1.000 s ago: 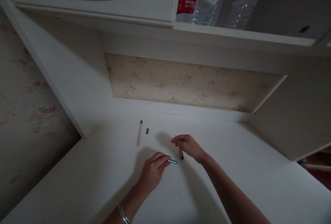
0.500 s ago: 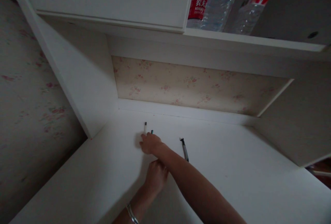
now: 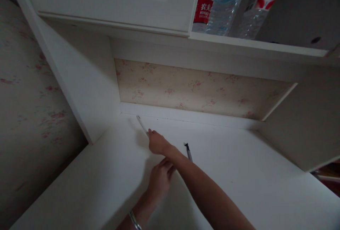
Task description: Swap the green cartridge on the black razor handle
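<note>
My right hand reaches in from the lower right and is closed on the near end of a slim white pen. The pen is tilted, its dark-tipped end pointing to the back left over the desk. Below my right wrist, my left hand, with a silver bracelet, has its fingers curled. My right forearm crosses in front of its fingertips, and I cannot see what they hold, if anything. A thin black and grey pen-like thing lies on the desk right of my hands, its near end hidden by my forearm.
The white desk has a side panel at left and another at right. Floral wallpaper shows at the back. Overhead, a cabinet door hangs beside a shelf with plastic bottles.
The white pen has swung from near upright to a leftward slant, held in my right hand. A teal-tipped thing beside that hand no longer shows. My left hand has barely moved.
</note>
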`<action>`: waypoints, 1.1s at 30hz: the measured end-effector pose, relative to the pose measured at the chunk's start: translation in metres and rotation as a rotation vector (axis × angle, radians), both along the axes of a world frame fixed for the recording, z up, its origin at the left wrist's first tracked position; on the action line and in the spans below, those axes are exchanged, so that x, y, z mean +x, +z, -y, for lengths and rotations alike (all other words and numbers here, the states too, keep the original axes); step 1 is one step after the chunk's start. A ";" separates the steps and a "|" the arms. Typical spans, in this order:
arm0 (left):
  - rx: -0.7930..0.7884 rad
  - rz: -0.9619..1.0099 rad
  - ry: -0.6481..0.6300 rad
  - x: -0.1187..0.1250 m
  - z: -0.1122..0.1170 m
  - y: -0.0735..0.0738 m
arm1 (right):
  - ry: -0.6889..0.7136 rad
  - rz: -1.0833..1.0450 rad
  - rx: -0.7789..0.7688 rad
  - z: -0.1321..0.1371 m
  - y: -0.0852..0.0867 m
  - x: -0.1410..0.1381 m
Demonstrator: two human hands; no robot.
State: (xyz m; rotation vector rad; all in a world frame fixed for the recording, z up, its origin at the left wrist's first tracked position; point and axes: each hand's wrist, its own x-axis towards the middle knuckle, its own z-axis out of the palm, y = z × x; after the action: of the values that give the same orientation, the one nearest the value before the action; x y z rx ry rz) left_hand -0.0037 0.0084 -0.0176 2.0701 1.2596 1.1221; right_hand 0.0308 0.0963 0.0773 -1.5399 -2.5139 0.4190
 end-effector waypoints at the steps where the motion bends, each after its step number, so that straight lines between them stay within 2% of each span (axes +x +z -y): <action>1: -0.012 0.030 -0.014 0.000 0.000 0.003 | -0.003 -0.077 0.006 0.006 0.006 0.012; 4: -0.051 0.120 -0.005 0.001 -0.001 0.010 | -0.033 -0.363 -0.032 0.036 0.015 0.053; 6: -0.091 0.174 0.003 0.003 -0.002 0.012 | -0.150 -0.884 -0.271 0.063 0.013 0.082; 7: -0.117 0.204 0.003 0.003 -0.002 0.012 | -0.200 -1.068 -0.355 0.077 0.009 0.094; 9: -0.174 0.266 0.005 0.003 -0.002 0.011 | -0.277 -1.294 -0.404 0.102 -0.004 0.116; 11: -0.219 0.317 0.012 0.003 -0.001 0.011 | -0.338 -1.428 -0.424 0.120 -0.023 0.130; 15: -0.245 0.374 0.000 0.003 0.002 0.011 | -0.583 -1.651 -0.392 0.135 -0.066 0.135; 18: -0.248 0.390 0.006 0.003 0.002 0.010 | -0.747 -1.730 -0.391 0.138 -0.090 0.127; 21: -0.270 0.402 0.029 0.003 0.003 0.008 | -0.664 -1.691 -0.425 0.142 -0.102 0.117; 25: -0.338 0.447 0.059 0.004 0.005 0.010 | -0.530 -1.635 -0.405 0.146 -0.101 0.113; 29: -0.460 0.552 0.095 0.007 0.006 0.017 | -0.538 -1.551 -0.343 0.149 -0.095 0.116; 33: -0.555 0.664 0.059 0.008 0.009 0.025 | -0.527 -1.425 -0.315 0.153 -0.096 0.115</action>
State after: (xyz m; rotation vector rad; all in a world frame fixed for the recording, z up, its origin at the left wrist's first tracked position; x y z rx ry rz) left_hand 0.0045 -0.0002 0.0072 1.1286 1.1180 1.1749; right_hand 0.1457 -0.0565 -0.0183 -1.1537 -0.9554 1.2534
